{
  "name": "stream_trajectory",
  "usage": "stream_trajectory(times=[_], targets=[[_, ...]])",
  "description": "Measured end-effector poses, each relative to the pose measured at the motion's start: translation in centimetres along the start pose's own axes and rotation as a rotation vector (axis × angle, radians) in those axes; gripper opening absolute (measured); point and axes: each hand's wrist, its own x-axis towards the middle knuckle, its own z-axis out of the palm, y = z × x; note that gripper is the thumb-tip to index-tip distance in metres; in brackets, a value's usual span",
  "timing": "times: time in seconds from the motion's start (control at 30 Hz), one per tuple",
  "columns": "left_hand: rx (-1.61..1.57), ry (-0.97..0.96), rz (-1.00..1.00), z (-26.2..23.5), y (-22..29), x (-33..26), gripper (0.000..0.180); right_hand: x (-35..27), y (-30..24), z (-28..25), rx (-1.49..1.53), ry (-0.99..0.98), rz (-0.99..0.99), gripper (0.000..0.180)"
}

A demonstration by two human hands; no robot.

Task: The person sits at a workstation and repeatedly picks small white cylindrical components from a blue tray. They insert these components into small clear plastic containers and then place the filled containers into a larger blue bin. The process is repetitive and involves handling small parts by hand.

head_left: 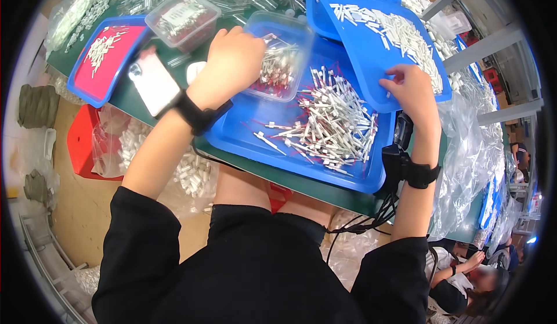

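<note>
The left hand [235,54] is bent at the wrist and curled over the near rim of a clear rectangular plastic tub [278,57], knuckles up, fingers closed down into the tub; what they pinch, if anything, is hidden beneath the hand. The forearm runs up from the lower left and wears a black wristband [197,114]. The right hand [412,86] reaches up from the lower right, also with a black wrist strap [420,175], its fingers curled loosely around the lower edge of a tilted blue plastic tray lid [377,63] strewn with short white plastic tubes [400,33]; it grips that edge.

Between the two hands lies a large blue rectangular plastic tray [243,132] on the dark green worktop [130,97], holding a loose heap of thin white stick-like parts [331,121], too many to count. The clear tub sits on the tray's far left corner and holds more such pieces with reddish ends.

Further left stand a second clear tub with red contents [183,19] and a smaller blue tray with a red inside [104,57], on which lies a small bunch of white tubes. A white phone-like slab [154,83] lies near the left wrist. That makes two clear tubs and three blue trays close by. Clear plastic bags [470,150] hang off the worktop's right side, and another person [464,277] sits at lower right.
</note>
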Motion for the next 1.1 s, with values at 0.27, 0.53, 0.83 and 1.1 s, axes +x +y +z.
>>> stream_trajectory(times=[0.27, 0.53, 0.83, 1.1], targets=[[-0.662, 0.185, -0.139, -4.6, 1.1, -1.0, 0.008, -0.8, 0.2, 1.2, -0.117, 0.165, -0.023, 0.026], [-1.187, 0.222, -0.155, -8.6, 5.2, -5.0, 0.017, -1.5, 0.0, 1.9, -0.161, 0.112, 0.136, 0.024], [-1.14, 0.306, -0.01, -9.7, 6.9, -6.6, 0.016, -9.7, -9.2, -2.4, 0.923, -0.006, -0.231, 0.01], [-1.012, 0.372, 0.091, -9.7, 7.9, -6.9, 0.019, -11.8, -8.0, -1.3, 1.251, -0.018, -0.151, 0.011]])
